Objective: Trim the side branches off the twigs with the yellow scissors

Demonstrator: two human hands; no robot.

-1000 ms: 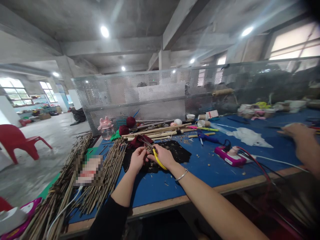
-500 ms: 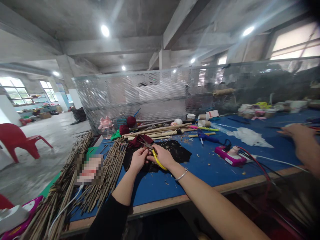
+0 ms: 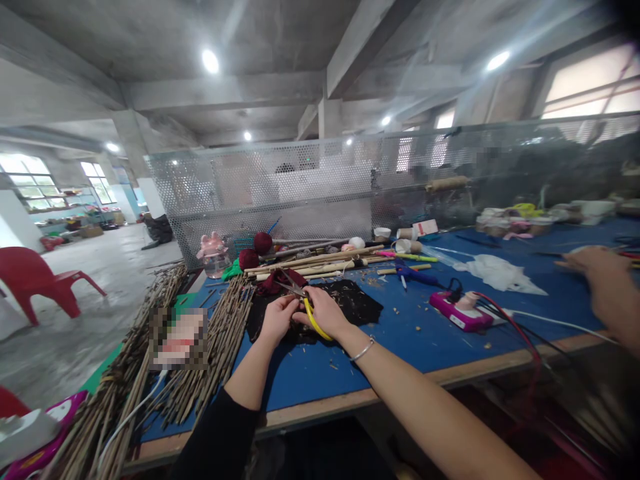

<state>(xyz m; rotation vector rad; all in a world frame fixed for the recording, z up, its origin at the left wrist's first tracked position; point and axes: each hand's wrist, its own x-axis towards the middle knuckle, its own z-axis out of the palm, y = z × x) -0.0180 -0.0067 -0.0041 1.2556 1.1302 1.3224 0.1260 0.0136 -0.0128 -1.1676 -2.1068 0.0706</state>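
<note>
Yellow-handled scissors [image 3: 316, 325] are in my right hand [image 3: 330, 312], with the fingers wrapped round the handles. Their blades stand apart and point away to the left, over the edge of a dark red bundle of yarn or cloth [image 3: 270, 285]. Close beside the blades, the fingertips of my left hand [image 3: 277, 320] are pinched together; what they hold is too small to make out. Beneath both hands lies a black cloth [image 3: 360, 301] scattered with small pale scraps.
Thin brown sticks [image 3: 220, 347] lie piled at left. Dark red yarn balls [image 3: 263, 243] and pale rods [image 3: 320, 267] are behind my hands. A blue glue gun [image 3: 417, 275] and purple power strip [image 3: 461, 313] with cables sit at right. Another person's hand [image 3: 600, 273] is far right.
The scissor blades look slightly wider apart than before. Both my hands stay almost in the same place, and the other person's hand at far right has shifted a little.
</note>
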